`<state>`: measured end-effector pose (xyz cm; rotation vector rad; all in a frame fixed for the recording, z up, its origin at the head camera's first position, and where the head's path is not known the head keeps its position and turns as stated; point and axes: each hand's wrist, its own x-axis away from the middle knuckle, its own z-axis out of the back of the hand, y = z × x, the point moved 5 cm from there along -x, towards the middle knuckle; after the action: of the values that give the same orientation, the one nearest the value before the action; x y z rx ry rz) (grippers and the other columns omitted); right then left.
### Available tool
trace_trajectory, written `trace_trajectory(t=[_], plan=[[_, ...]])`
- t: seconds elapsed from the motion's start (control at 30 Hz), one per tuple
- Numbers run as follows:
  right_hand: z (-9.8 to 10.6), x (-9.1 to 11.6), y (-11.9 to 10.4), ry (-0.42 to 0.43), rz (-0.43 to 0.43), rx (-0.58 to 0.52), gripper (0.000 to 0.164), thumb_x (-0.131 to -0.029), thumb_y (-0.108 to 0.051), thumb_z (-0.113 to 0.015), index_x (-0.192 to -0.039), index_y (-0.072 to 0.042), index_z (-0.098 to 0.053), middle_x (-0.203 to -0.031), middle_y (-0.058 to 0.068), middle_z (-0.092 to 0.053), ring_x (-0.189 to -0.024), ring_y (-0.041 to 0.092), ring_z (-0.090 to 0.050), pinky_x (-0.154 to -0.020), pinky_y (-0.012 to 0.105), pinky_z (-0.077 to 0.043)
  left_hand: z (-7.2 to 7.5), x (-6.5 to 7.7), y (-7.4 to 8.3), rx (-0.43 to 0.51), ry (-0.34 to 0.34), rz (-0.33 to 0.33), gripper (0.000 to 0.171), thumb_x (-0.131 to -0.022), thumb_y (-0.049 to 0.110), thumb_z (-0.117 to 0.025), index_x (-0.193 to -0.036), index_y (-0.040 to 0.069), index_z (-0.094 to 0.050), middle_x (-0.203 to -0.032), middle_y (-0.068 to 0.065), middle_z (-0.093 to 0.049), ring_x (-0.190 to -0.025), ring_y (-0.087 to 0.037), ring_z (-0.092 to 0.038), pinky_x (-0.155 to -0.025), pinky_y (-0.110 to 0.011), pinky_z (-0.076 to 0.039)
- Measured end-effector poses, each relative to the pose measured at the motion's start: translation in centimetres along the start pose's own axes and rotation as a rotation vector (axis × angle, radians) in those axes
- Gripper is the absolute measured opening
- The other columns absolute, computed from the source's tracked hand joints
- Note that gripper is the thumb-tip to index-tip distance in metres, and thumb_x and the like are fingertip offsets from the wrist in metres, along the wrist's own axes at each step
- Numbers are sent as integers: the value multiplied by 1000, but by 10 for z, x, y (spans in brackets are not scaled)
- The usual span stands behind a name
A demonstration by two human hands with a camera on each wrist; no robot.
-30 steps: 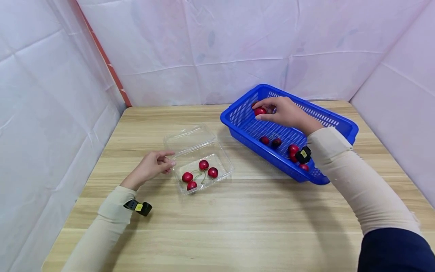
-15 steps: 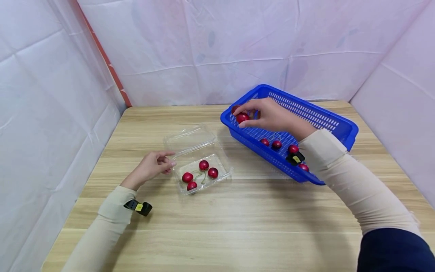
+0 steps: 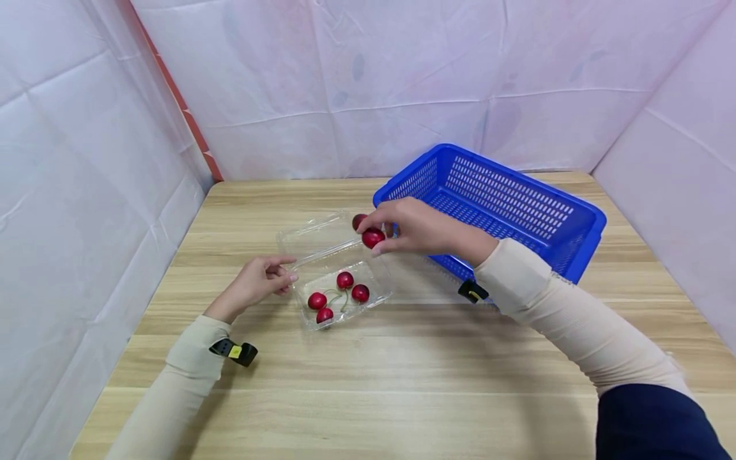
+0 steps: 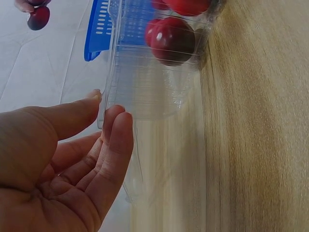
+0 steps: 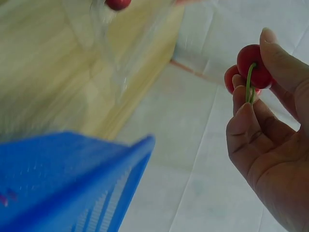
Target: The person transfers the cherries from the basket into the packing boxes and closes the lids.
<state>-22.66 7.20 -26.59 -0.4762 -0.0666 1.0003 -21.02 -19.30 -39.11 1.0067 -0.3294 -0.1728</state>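
By the left hand, the rim of a clear, rectangular plastic container is pinched between thumb and fingers at the container's 9 o'clock corner. On its floor 4 round, dark-red cherries with green stems are seen, and its clear lid is laid back toward 11 o'clock.

By the right hand, 2 glossy red stemmed cherries are grasped at the fingertips; they are held in the air at 1 o'clock from the container's middle, apart from the 4. Their green stems are shown beside the fingers in the right wrist view.

At 2 o'clock from the container, a blue, slotted plastic basket is placed, partly hidden by the right arm. Container and basket are supported by a light wood-grain table.
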Motion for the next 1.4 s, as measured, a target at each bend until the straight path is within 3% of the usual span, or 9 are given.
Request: trace_trajectory(t=[0.43,0.7,1.4], plan=[[-46,-16,-22,-124,24,8,37,-83,-27,-76,-115,-10,-69,-91,0,-64,-76,13,-59,-65,21,-49,-1,1,0,-12,7,-3,49,-92,9,-64,-135,-8,-48,-89,-20,-66,-73,-27,-68,-69,-37,-60],[-76,-25,-19,-196,27,34,39,-82,-27,-77,-115,-8,-69,-91,0,-64,-73,12,-57,-65,20,-48,-2,0,-2,-16,11,0,46,-92,8,-64,-134,-7,-50,-85,-16,-66,-74,-27,-68,-70,-37,-60],[-120,-30,-8,-297,-13,-7,40,-81,-28,-78,-115,-8,-69,-87,0,-63,-76,10,-50,-69,26,-45,-1,1,-1,-6,3,-8,47,-93,8,-63,-134,-9,-48,-88,-20,-67,-73,-26,-68,-69,-36,-60]])
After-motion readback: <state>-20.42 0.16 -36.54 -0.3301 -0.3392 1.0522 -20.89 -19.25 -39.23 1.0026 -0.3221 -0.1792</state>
